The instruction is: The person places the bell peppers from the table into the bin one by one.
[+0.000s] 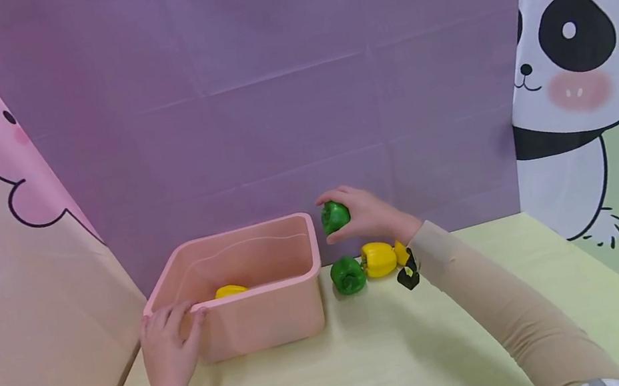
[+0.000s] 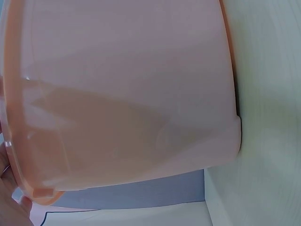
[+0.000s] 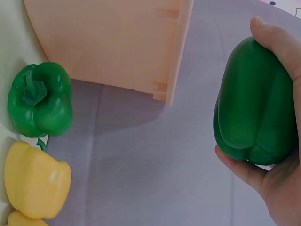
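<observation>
My right hand [image 1: 366,212] grips a green bell pepper [image 1: 334,217] between thumb and fingers, raised just right of the pink bin's upper rim. In the right wrist view that pepper [image 3: 256,103] shows its lobed side, clear of the bin wall. My left hand [image 1: 170,343] rests on the near left corner of the pink bin [image 1: 263,322], fingers over its rim. Inside the bin lies a yellow bell pepper [image 1: 230,290], partly hidden by the front wall. Another green bell pepper [image 1: 348,275] and a yellow one [image 1: 379,259] lie on the table right of the bin.
A further yellow pepper [image 1: 401,253] is partly hidden behind my right wrist. A purple cloth backdrop [image 1: 283,102] stands right behind the bin and peppers. Cartoon-printed panels [image 1: 604,173] flank the pale wooden table [image 1: 340,384].
</observation>
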The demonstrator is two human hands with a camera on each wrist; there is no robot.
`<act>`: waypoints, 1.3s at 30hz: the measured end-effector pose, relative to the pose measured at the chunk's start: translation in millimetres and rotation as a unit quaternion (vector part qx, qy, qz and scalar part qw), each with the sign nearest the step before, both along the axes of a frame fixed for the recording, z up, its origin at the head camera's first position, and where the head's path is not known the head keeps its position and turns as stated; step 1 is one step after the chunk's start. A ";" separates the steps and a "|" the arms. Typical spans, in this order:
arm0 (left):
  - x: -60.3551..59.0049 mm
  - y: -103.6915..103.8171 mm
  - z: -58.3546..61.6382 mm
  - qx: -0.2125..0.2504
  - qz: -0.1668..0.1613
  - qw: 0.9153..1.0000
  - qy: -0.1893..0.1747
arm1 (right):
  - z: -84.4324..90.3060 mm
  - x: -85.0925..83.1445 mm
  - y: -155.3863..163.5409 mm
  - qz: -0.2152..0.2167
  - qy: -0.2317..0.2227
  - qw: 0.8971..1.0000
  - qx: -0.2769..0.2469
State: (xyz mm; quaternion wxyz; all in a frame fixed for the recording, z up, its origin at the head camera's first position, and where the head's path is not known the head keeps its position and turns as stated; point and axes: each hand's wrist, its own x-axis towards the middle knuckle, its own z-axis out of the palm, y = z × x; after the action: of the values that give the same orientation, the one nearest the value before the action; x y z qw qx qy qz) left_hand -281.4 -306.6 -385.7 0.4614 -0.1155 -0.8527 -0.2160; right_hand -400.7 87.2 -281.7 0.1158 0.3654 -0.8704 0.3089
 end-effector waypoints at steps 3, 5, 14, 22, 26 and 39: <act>0.8 -0.1 -0.7 0.001 -0.001 1.000 -0.001 | -3.9 -0.4 -2.6 0.000 -0.011 1.000 -0.010; 1.3 -0.7 -0.4 0.000 0.002 1.000 -0.003 | -5.3 -0.8 -4.9 -0.001 -0.018 1.000 -0.013; 5.5 -7.5 2.9 -0.002 0.004 1.000 0.008 | -8.2 -5.1 -19.7 0.005 -0.015 1.000 -0.023; 6.8 -9.7 0.8 -0.003 0.004 1.000 0.010 | -10.8 -9.4 -30.0 0.020 -0.018 0.999 -0.034; 7.5 -8.7 0.9 -0.004 0.007 1.000 0.007 | -11.1 -11.5 -35.7 0.026 -0.015 0.999 -0.031; 10.2 -7.6 0.9 -0.010 0.018 1.000 0.008 | -3.7 -13.5 -61.6 0.050 -0.006 0.998 -0.023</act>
State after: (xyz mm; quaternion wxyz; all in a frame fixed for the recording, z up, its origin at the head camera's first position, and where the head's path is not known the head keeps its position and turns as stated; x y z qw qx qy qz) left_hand -271.2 -314.2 -384.8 0.4707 -0.1065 -0.8531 -0.1982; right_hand -414.2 25.6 -285.4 0.1035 0.4035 -0.8446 0.3364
